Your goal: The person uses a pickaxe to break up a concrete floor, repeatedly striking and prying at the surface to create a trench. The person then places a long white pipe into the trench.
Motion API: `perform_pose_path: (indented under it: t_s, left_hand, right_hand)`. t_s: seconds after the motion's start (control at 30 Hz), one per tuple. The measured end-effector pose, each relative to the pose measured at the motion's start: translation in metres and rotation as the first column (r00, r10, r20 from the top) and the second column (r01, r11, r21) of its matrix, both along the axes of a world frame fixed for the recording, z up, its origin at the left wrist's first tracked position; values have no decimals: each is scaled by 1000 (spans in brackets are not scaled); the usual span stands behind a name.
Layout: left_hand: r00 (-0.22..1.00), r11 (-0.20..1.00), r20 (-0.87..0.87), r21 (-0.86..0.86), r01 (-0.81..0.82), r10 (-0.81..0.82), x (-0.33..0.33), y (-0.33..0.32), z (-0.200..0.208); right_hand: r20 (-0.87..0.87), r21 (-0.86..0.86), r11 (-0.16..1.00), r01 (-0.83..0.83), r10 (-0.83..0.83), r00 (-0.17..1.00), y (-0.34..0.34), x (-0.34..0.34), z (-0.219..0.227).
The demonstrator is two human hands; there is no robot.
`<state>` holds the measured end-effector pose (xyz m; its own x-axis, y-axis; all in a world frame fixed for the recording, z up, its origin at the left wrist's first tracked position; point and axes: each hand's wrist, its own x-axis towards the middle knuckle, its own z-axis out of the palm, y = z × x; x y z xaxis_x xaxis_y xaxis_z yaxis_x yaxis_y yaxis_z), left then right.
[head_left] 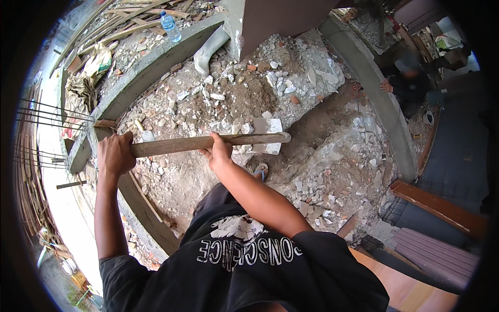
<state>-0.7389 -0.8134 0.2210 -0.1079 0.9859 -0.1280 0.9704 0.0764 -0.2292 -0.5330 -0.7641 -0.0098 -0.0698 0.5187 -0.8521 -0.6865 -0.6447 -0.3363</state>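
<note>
Seemingly mid-digging: fingers of left hand (115, 154) and right hand (220, 155) wrap the brown wooden-handled, pale flat-bladed hoe (179, 145), blade over the grey rubble bed (338, 169), inside its concrete edges (391, 115); next stroke likely needs a firm 2-handed pull.

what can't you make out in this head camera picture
All in the head view:
Wooden handle: its left end is hidden inside the left hand.
Pale flat blade: a strip across it is covered by the handle.
Sandalled foot: partly hidden behind the right forearm.
Co-worker: head blurred.
Wood strips: cut off by the dark fisheye rim.
</note>
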Motion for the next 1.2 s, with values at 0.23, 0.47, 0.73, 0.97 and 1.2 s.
perform_pose_path:
  t_s: [0.23,0.47,0.73,0.97,1.2]
  left_hand:
    - [377,973,910,-216,77,172,47,-98,-78]
    - [-14,778,821,-546,-311,571,82,-272,-251]
    - [-353,-282,-253,-959,-31,901,155,-540,-332]
    - [-561,10,67,-995,-104,825,135,-440,-337]
    - [-495,46,87,-995,-94,865,112,-372,-312]
  right_hand:
    - [503,117,983,-144,66,862,4,109,-45]
    - [537,-393,633,-667,747,393,87,445,25]
    - [426,-792,325,-517,900,-86,32,482,17]
    - [668,-388,169,-906,729,-150,-15,463,54]
    - [391,-665,379,-644,911,132,19,490,27]
